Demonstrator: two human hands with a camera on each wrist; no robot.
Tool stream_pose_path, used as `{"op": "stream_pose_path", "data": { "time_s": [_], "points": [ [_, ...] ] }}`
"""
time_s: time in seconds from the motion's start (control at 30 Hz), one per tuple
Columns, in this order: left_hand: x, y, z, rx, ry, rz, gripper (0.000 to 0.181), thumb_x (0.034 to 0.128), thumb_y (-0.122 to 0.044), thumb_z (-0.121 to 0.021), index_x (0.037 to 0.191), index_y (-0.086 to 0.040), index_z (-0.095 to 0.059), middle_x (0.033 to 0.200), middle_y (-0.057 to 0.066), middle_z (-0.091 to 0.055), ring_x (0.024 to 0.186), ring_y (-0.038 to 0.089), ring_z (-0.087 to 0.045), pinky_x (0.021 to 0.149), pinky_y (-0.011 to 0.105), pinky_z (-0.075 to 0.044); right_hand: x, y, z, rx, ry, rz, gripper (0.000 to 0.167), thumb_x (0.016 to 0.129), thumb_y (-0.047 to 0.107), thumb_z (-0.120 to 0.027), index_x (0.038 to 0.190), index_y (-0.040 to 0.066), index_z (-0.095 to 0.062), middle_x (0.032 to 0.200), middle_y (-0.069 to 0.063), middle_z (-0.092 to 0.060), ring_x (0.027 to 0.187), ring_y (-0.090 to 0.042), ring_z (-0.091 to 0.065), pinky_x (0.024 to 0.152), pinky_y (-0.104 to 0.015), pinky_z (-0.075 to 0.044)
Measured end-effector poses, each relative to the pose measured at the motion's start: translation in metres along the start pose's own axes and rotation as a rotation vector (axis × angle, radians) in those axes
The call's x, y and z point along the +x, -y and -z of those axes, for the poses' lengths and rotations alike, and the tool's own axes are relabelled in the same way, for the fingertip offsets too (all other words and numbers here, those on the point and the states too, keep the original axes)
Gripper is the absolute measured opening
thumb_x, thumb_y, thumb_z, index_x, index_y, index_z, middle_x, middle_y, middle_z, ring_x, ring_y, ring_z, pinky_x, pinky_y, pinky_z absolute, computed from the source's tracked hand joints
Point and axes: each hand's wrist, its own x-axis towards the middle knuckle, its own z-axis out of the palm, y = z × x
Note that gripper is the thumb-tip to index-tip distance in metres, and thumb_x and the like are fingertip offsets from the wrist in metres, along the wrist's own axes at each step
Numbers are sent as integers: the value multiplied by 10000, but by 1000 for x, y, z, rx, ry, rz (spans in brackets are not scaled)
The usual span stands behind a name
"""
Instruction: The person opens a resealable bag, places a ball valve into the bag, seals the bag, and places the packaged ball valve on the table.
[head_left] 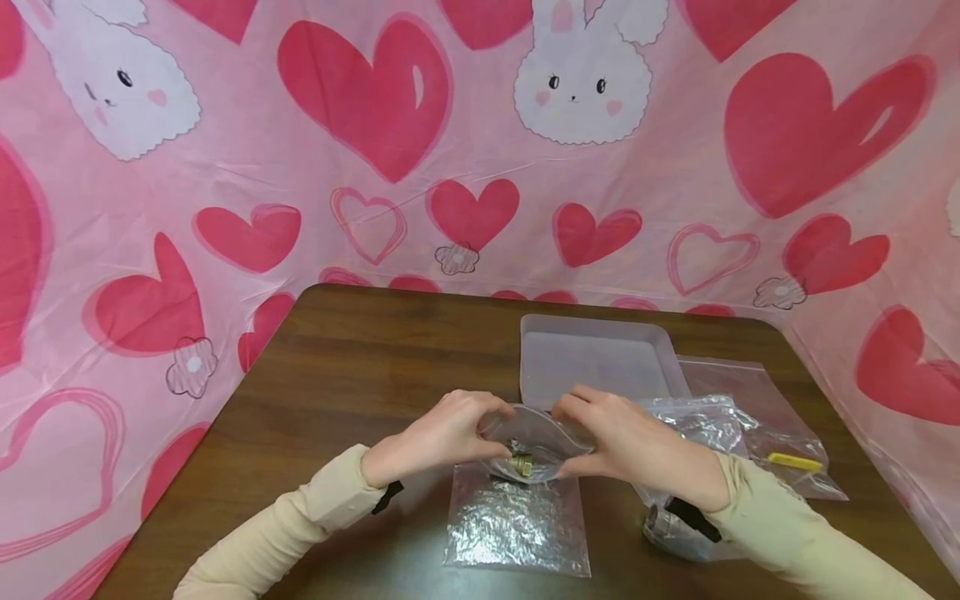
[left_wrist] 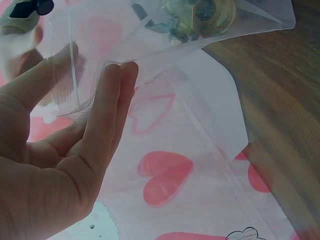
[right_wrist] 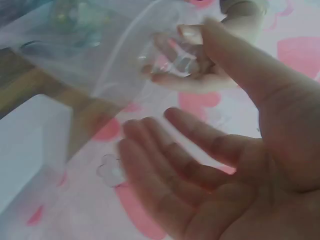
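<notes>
A clear zip bag [head_left: 542,429] stands with its mouth spread between the two hands. Inside it lie a gold-coloured metal piece [head_left: 522,464] and other small metal parts, among them a round gold one [left_wrist: 215,15] in the left wrist view. My left hand [head_left: 450,427] grips the bag's left rim between thumb and fingers; the thumb shows through the plastic. At the right rim is my right hand [head_left: 637,442], thumb and fingers apart. In the right wrist view its fingers [right_wrist: 165,170] are spread and slightly bent, with no plastic pinched between them.
Below the hands a crinkled clear plastic bag [head_left: 517,529] lies flat. A pale shallow tray [head_left: 532,367] sits behind. To the right are more clear bags [head_left: 731,383], a yellow strip [head_left: 795,461] and a clear bundle [head_left: 678,533] under the right wrist.
</notes>
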Motion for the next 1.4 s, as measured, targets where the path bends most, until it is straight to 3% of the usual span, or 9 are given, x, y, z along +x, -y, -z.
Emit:
{"op": "stream_pose_path", "data": {
  "time_s": [0.1,0.33,0.47,0.6,0.73,0.8,1.0,1.2,1.4],
  "points": [
    [-1,1,1,-7,-1,3,451,785,-242,-848,1158,-36,-701,849,75,-697,607,-7,-456,585,149,-401,-7,-7,0,-25,35,-50,472,699,328,-889,1023,127,-611,955,27,-624,775,-71,-590,662,-247,-530],
    [-2,7,3,-9,-4,-60,491,813,-389,-807,1158,-56,-705,675,-44,-537,546,-30,-364,539,128,-332,-11,-24,-11,68,-1,-25,185,790,2,-782,832,122,-647,756,41,-663,667,-3,-556,585,-178,-494],
    [-2,8,6,-27,43,-69,608,734,-396,-865,1191,-37,-687,737,-1,-598,611,-60,-521,614,124,-438,-12,-31,-14,85,-39,-3,188,795,-55,-742,800,112,-655,733,32,-671,648,31,-525,566,-165,-488],
    [-4,9,9,1,89,-92,541,759,-214,-867,1223,-27,-662,840,56,-637,635,-51,-524,654,138,-453,-14,-35,-16,59,-81,28,195,786,-70,-734,797,111,-661,736,27,-675,651,21,-541,573,-167,-496],
    [-6,13,12,69,48,-173,384,826,49,-712,1192,-58,-673,986,63,-717,630,31,-411,609,152,-370,-14,-38,-16,25,-117,62,210,774,-72,-740,806,124,-675,760,28,-691,666,-37,-603,596,-192,-522],
    [-7,15,14,45,19,-184,404,834,103,-662,1193,-82,-659,1070,51,-743,666,40,-490,617,143,-395,-15,-38,-15,2,-138,72,223,770,-79,-737,809,132,-678,767,35,-692,675,-56,-620,604,-204,-529],
    [-10,19,24,-140,-75,-104,442,862,31,-714,1265,-75,-565,1005,64,-774,905,120,-742,775,193,-576,-14,-38,-5,-38,-225,49,248,773,-78,-742,812,155,-666,749,89,-629,664,28,-515,581,-186,-478],
    [-12,20,36,-186,-163,-37,81,865,-143,-766,936,-110,-742,840,-23,-758,752,15,-686,689,183,-562,-16,-37,4,-40,-260,22,266,777,-64,-733,817,184,-644,752,132,-592,675,50,-481,576,-181,-457],
    [-14,16,42,-235,-218,-4,52,876,-205,-763,892,-156,-764,811,-61,-749,718,-8,-653,658,201,-549,-17,-34,12,-40,-297,42,281,766,-76,-747,816,174,-628,760,126,-582,689,47,-491,582,-178,-470]
  ]
}}
